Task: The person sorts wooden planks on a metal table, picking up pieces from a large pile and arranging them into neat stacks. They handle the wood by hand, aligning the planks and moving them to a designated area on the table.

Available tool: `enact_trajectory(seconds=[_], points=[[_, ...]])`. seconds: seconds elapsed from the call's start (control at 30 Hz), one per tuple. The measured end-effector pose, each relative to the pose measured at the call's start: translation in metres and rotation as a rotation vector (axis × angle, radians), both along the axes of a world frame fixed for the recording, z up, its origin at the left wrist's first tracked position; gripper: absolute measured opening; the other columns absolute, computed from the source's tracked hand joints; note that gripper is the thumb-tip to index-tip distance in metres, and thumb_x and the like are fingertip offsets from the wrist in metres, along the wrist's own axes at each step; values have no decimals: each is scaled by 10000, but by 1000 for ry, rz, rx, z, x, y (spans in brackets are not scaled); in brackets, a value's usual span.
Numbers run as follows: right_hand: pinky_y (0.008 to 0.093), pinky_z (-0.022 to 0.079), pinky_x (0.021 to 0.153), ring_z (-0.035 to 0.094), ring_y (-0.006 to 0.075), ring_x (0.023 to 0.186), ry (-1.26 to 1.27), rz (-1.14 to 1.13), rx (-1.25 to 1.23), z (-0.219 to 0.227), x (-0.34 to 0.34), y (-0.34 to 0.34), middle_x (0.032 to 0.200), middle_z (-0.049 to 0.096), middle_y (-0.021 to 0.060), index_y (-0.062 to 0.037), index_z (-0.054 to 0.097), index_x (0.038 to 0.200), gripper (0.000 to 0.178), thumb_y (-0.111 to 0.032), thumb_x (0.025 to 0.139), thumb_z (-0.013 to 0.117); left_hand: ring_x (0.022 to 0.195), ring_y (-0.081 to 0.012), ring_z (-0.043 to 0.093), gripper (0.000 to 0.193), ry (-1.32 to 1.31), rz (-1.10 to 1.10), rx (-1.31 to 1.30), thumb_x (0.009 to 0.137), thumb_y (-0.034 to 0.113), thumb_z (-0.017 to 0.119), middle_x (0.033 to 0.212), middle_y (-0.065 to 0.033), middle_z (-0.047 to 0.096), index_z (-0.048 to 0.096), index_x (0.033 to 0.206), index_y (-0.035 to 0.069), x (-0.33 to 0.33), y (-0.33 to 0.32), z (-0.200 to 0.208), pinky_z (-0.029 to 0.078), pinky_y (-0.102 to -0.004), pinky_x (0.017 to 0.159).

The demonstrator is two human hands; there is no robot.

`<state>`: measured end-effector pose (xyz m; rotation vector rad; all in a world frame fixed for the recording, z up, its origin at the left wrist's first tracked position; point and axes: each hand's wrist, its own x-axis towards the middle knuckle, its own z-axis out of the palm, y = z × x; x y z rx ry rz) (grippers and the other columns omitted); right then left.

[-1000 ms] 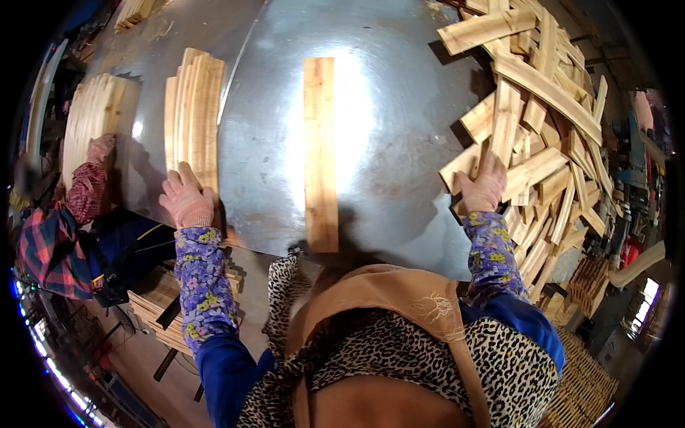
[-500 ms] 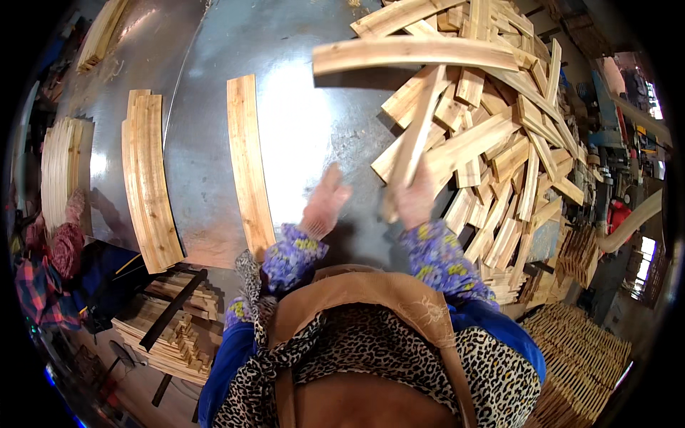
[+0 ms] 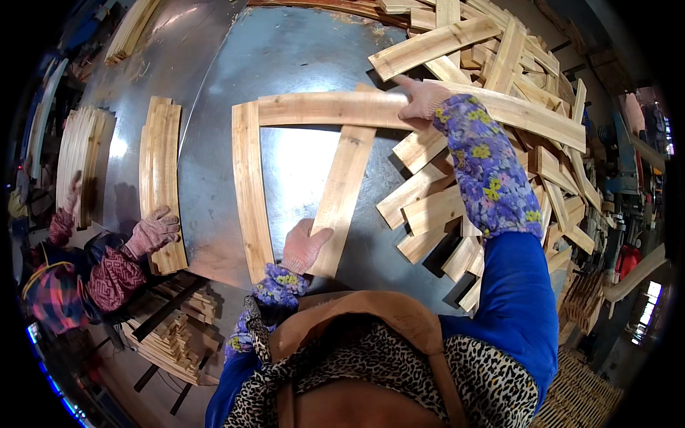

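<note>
My left hand (image 3: 305,248), in a pale knitted glove, grips the near end of a wooden slat (image 3: 344,192). That slat slants away from me, its far part passing under a curved slat (image 3: 321,109) that lies crosswise. On the crosswise slat's right end is my right hand (image 3: 422,98), also gloved, fingers at its far edge and thumb near its front edge. Left of my left hand, a third slat (image 3: 250,185) lies lengthwise; its far end touches or nearly touches the crosswise slat's left end.
A jumbled pile of slats (image 3: 428,203) covers the table's right side. On the left of the metal table (image 3: 207,178) are a short stack (image 3: 160,157) with a co-worker's gloved hand (image 3: 153,230) on it, and a paler stack (image 3: 77,157). More slats (image 3: 168,342) are stacked below the table edge.
The crosswise slat has come left and nearer, off the pile. The slat from my right hand is now in my left; my right hand has reached forward. A co-worker's hand has come onto the short stack.
</note>
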<state>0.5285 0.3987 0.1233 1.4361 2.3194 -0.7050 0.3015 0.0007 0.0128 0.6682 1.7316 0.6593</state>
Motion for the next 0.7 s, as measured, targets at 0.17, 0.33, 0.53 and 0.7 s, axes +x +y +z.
enact_trajectory(seconds=[0.17, 0.33, 0.53, 0.7], points=[[472, 550, 1115, 723, 397, 1229, 252, -438, -152, -11, 29, -82, 1333, 755, 247, 1, 685, 1413, 674, -469, 942, 790, 885, -207, 683, 529, -192, 166, 84, 1026, 495, 670, 989, -91, 750, 736, 1168, -10, 2, -18, -43, 569, -372, 838], [477, 570, 1050, 751, 376, 1123, 184, -164, -358, -31, -20, -194, 1176, 778, 260, 5, 711, 1281, 595, -523, 1031, 604, 907, -242, 696, 730, -825, 412, 55, 1042, 754, 546, 1046, -92, 729, 677, 1294, 81, 41, 18, -51, 606, -421, 810], [332, 489, 596, 575, 175, 715, 1179, -1228, -496, -108, -58, -36, 911, 601, 42, -90, 672, 1123, 534, -605, 1013, 760, 723, -226, 658, 1054, -1028, 302, 25, 959, 967, 406, 898, -108, 708, 607, 1486, 76, 28, 56, -31, 607, -440, 694], [457, 667, 804, 765, 309, 1039, 1778, -1615, -202, -130, -110, 58, 1251, 747, 159, 13, 645, 1407, 717, -571, 1013, 776, 626, -189, 625, 955, -960, 278, 5, 1058, 840, 396, 820, -99, 684, 541, 1553, 37, 2, 74, -31, 586, -395, 593]])
